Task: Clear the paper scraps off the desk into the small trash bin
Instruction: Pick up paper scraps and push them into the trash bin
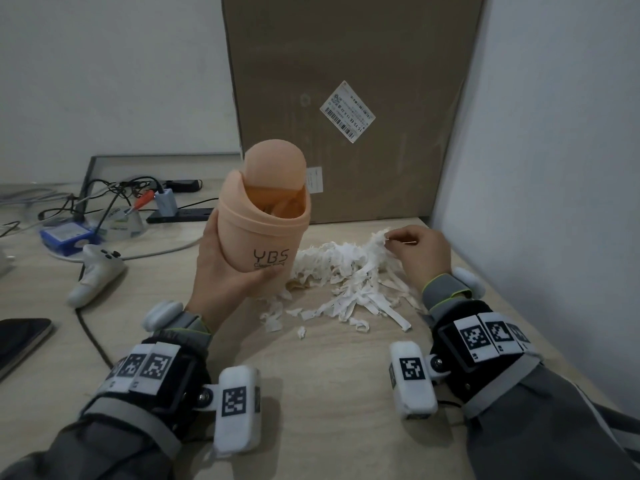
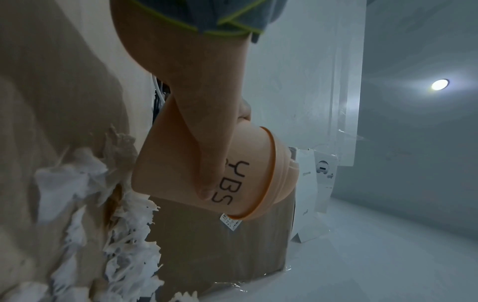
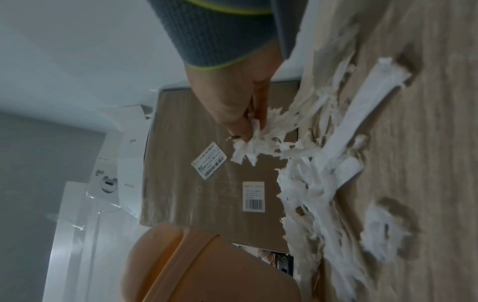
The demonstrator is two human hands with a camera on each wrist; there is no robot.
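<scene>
My left hand grips a small peach trash bin marked YBS, lifted off the desk and tilted, its swing lid pushed back so the mouth shows. The left wrist view has the thumb across the bin. A pile of white paper scraps lies on the wooden desk to the right of the bin. My right hand pinches a bunch of strips at the pile's far right top; the right wrist view shows the pinched scraps trailing down to the pile.
A large cardboard box stands upright against the wall behind the pile. At the left lie a white controller, a blue box, tangled cables and a dark phone. A white wall borders the right.
</scene>
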